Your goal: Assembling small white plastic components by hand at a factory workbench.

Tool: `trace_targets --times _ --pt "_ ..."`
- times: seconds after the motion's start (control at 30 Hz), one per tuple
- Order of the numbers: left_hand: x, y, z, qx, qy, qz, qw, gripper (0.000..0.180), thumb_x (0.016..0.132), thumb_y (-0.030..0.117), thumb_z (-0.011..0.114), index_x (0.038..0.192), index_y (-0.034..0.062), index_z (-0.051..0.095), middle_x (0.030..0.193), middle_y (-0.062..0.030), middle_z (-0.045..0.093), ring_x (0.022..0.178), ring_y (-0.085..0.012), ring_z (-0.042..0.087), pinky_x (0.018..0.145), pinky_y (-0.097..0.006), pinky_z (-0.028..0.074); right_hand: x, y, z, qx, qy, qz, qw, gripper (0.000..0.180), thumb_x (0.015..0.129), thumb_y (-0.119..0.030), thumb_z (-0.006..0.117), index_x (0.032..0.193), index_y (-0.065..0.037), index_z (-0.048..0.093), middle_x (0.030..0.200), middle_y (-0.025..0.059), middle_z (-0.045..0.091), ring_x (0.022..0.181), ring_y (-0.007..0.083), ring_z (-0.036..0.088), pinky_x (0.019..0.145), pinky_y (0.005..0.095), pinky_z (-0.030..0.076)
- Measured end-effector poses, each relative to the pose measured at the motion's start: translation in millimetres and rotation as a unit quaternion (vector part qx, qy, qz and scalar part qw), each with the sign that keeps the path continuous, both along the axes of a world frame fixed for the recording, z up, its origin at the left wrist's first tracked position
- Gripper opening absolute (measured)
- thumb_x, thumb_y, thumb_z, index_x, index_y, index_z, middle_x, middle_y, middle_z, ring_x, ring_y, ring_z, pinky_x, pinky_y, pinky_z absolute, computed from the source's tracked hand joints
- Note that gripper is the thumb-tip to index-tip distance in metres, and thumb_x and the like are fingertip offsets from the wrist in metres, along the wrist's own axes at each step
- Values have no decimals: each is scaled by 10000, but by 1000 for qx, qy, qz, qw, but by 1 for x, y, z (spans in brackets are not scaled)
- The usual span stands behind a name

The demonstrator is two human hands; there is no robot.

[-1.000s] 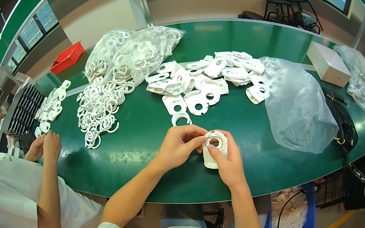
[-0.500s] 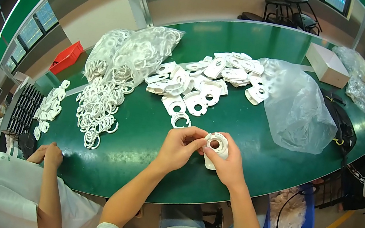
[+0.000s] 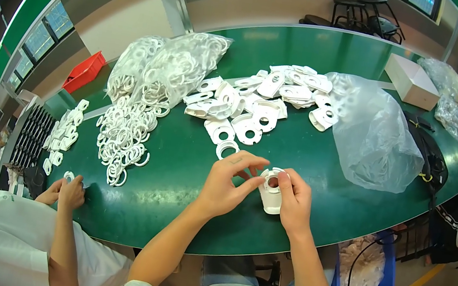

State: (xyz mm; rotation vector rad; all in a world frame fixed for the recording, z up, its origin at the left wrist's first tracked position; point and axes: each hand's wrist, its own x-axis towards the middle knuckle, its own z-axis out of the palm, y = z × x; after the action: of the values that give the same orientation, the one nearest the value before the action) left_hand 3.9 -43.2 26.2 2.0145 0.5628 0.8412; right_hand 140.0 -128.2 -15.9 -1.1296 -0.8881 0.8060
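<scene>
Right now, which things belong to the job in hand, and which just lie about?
Likely in use: held white part; right hand, gripping it; left hand, close by; piled white parts; white rings.
Likely lying about: red bin; white box; black bag.

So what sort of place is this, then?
Most likely a factory workshop: a long green table carries a heap of look-alike white parts and a spread of white rings, and a co-worker is at its edge too.
</scene>
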Motion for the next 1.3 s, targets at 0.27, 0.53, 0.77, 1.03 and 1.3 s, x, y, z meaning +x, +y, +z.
trace_targets --times 0.27,0.53,0.77,1.03,1.3 --pt "-6 5 -2 -40 4 -43 998 165 798 15 638 958 -15 671 845 -86 636 743 -154 617 662 -251 501 -2 -2 2 -40 -73 46 995 247 920 -173 507 775 4 600 690 2 571 644 59 488 587 219 387" --pt "-10 6 5 -14 46 -64 997 123 782 4 646 897 -38 665 751 -86 626 711 -143 611 661 -245 492 1 -4 2 -70 -75 85 991 304 922 -204 501 714 -2 592 638 -8 556 608 48 471 543 226 373" --pt "-1 -1 6 33 62 -45 997 214 759 11 675 964 -17 623 819 -93 622 717 -163 602 626 -270 488 -3 2 -5 -40 -51 -15 998 487 984 -319 404 645 -8 564 587 -13 506 578 56 427 520 240 342" --pt "-26 19 3 -182 85 -158 967 300 809 -7 636 1103 -29 579 964 -80 650 844 -120 617 724 -259 522 -7 7 -14 -38 -52 -5 998 556 991 -381 362 667 3 602 589 21 555 556 99 466 548 282 375" --pt "-18 19 -17 -117 126 -126 977 170 747 128 720 786 4 612 659 -22 607 607 -74 548 547 -241 440 -5 4 -21 -51 -34 8 998 580 995 -423 313 695 -2 576 578 0 512 523 60 452 492 215 327"
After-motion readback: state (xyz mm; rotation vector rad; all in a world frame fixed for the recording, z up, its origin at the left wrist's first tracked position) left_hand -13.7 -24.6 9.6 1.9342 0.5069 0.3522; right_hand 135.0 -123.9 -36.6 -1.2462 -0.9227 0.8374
